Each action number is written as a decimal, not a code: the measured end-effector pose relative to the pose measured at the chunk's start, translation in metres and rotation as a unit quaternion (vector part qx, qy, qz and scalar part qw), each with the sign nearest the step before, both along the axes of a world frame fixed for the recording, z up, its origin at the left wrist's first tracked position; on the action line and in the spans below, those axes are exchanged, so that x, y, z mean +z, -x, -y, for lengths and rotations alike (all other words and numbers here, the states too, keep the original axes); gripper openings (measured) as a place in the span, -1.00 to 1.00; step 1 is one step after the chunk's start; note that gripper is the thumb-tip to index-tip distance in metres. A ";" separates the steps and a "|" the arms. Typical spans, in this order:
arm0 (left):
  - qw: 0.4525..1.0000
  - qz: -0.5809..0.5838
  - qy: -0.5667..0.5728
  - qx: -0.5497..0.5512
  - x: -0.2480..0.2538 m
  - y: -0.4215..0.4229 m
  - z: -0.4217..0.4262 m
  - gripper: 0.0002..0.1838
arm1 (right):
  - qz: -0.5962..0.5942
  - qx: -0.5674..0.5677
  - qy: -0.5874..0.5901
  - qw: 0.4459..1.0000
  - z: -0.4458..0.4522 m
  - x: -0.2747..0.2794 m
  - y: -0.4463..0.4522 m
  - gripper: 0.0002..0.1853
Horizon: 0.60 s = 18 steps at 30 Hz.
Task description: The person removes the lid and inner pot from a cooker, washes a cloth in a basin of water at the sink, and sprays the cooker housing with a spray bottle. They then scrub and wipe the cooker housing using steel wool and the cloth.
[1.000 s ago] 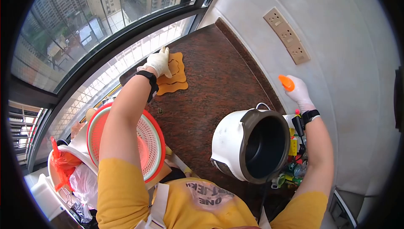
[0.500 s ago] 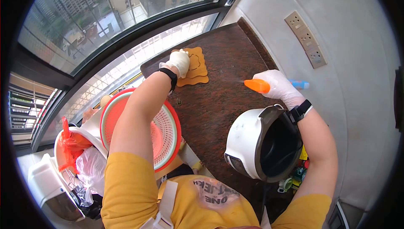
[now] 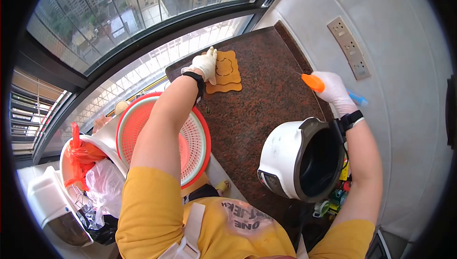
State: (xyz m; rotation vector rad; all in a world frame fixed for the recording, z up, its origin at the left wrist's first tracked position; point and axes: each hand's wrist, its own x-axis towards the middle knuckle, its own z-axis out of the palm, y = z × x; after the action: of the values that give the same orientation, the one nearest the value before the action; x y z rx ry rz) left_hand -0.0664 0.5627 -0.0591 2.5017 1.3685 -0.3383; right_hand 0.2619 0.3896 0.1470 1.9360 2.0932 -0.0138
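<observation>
My left hand [image 3: 206,65], in a white glove, rests at the left edge of two orange-brown wavy-edged mats [image 3: 227,68] at the far left of the dark speckled counter [image 3: 252,111]. Its fingers are apart. My right hand [image 3: 331,90], also gloved, is wrapped round a spray bottle with an orange head [image 3: 312,83] and a blue lower part [image 3: 357,98]. The nozzle points left over the counter, and a faint spray shows before it. Below this hand stands a white cooker [image 3: 281,156] with its dark inside open.
Red and white baskets [image 3: 205,164] sit at the left, partly under my left arm. A bin with red and clear bags [image 3: 104,187] is lower left. Wall sockets [image 3: 349,47] are at the right, a barred window [image 3: 119,16] behind. Small bottles lie beside the cooker.
The view has shifted, so the counter things sit further right. My right hand swung the spray bottle in over the counter, then drew it back slightly right. My left hand's fingers bunched, then spread again.
</observation>
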 end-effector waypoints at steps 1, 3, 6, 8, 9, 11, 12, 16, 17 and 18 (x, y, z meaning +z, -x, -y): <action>1.000 0.000 0.000 0.000 -0.003 0.000 -0.003 0.48 | 0.018 -0.012 0.016 1.000 0.003 0.004 -0.008 -0.86; 0.999 0.021 0.012 -0.040 -0.007 0.003 -0.009 0.43 | -0.041 -0.012 -0.009 0.999 0.017 0.011 -0.015 -0.86; 0.995 0.032 0.084 -0.053 -0.003 0.007 -0.013 0.39 | -0.137 -0.001 -0.046 0.990 0.034 0.013 -0.005 -0.83; 0.994 0.088 0.017 -0.064 -0.012 0.011 -0.011 0.08 | -0.178 0.024 0.006 0.984 0.036 0.012 0.011 -0.80; 0.996 0.058 0.038 -0.051 -0.005 0.006 -0.014 -0.16 | -0.177 0.045 0.006 0.983 0.036 0.011 0.023 -0.79; 0.995 0.096 0.036 -0.002 0.015 0.012 -0.009 -0.65 | -0.181 0.087 0.041 0.979 0.031 0.003 0.038 -0.78; 0.984 0.148 0.076 0.061 0.000 0.015 -0.021 -0.54 | -0.179 0.128 0.074 0.973 0.028 -0.002 0.047 -0.77; 0.967 0.197 0.098 0.126 0.025 0.039 -0.028 -0.49 | -0.095 0.222 0.134 0.961 0.012 -0.011 0.109 -0.83; 0.958 0.208 0.114 0.159 0.028 0.044 -0.029 -0.48 | -0.072 0.240 0.141 0.958 0.008 -0.016 0.121 -0.86; 0.958 0.207 0.111 0.162 0.028 0.048 -0.028 -0.48 | -0.073 0.244 0.139 0.957 0.005 -0.017 0.133 -0.86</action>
State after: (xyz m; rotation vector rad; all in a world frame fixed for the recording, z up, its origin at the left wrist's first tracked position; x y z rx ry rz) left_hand -0.1145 0.5911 -0.0312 1.9761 1.4346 0.0939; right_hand 0.1285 0.3849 0.1297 1.2591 2.4550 -0.3371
